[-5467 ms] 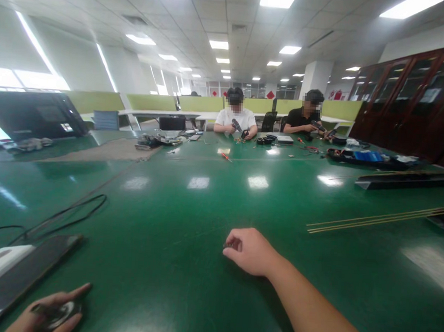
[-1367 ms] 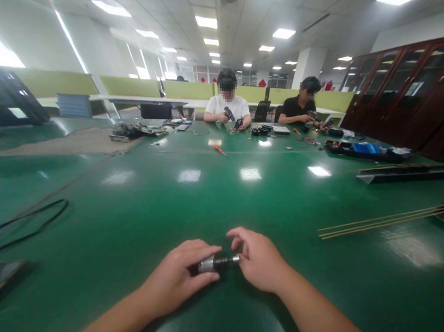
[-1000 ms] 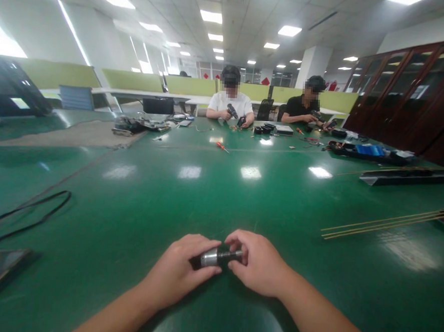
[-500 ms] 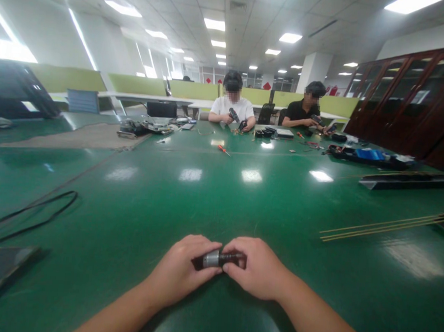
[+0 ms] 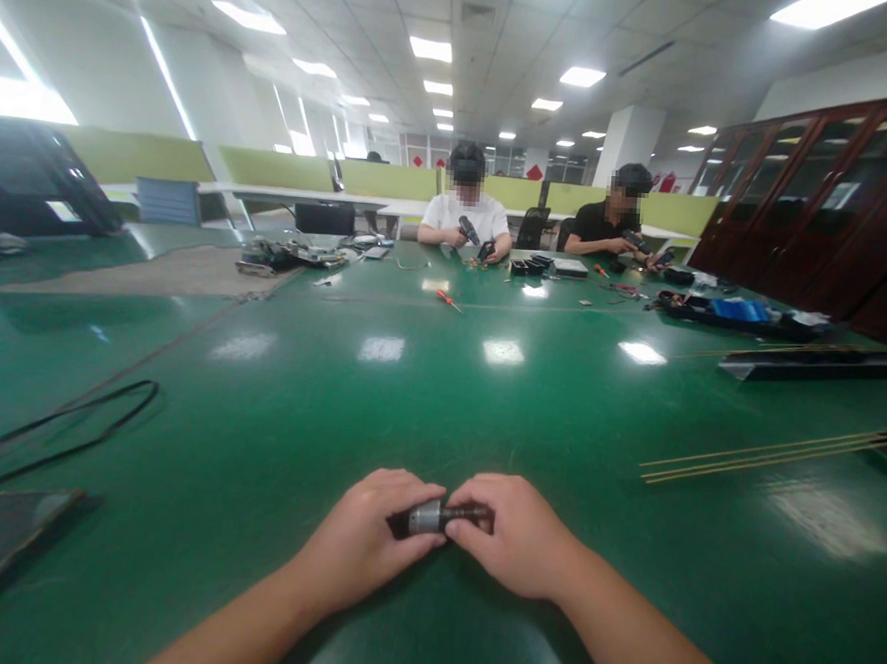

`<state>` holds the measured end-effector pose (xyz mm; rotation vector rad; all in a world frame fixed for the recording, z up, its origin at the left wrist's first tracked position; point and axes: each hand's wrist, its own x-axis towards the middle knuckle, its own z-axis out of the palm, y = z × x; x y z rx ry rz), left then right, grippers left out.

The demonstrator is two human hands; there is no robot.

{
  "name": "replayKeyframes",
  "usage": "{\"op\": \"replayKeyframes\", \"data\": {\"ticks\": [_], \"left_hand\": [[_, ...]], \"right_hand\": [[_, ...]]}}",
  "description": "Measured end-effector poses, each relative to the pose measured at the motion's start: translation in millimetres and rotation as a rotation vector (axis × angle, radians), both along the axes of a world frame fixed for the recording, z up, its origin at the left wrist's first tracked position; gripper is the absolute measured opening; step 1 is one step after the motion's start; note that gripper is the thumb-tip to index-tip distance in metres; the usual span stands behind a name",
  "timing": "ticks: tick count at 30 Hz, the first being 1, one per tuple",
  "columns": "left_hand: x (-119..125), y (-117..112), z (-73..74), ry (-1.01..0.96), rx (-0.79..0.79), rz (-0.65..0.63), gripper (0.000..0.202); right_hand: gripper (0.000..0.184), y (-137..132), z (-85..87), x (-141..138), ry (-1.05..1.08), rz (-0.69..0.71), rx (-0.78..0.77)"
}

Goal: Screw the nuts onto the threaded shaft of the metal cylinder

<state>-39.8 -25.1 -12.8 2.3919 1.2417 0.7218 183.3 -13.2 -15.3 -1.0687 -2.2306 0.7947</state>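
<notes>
Low in the middle of the head view, a short cylindrical part [image 5: 425, 517] with a silver metal section and a dark, ridged narrower end lies sideways between my hands. My left hand [image 5: 368, 523] is closed around its left end, thumb and fingers curled over the silver section. The narrower right end sits in my right hand [image 5: 510, 531], pinched between thumb and fingers. Both hands rest at the green tabletop [image 5: 295, 413], their fingertips almost meeting. My palms and fingers hide the two ends of the part.
Thin brass-coloured rods [image 5: 743, 464] and a dark metal channel [image 5: 809, 364] lie at the right. A black cable [image 5: 118, 422] and a dark flat panel [image 5: 10, 541] are at the left. Farther off lies an orange screwdriver [image 5: 445, 299]. Two people work across the table with power drills.
My hands stay nearly in place around the cylindrical part. My right thumb has shifted slightly upward over its narrower end.
</notes>
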Motion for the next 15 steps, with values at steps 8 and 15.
{"op": "replayKeyframes", "data": {"ticks": [8,15], "left_hand": [[0.5,-0.2,-0.5,0.005,0.015,0.008,0.024],[0.4,-0.1,0.6,0.012,0.018,0.027,0.023]], "right_hand": [[0.011,0.9,-0.8,-0.5,0.001,-0.005,0.005],[0.010,0.5,-2.7,-0.3,-0.006,-0.007,0.028]]}}
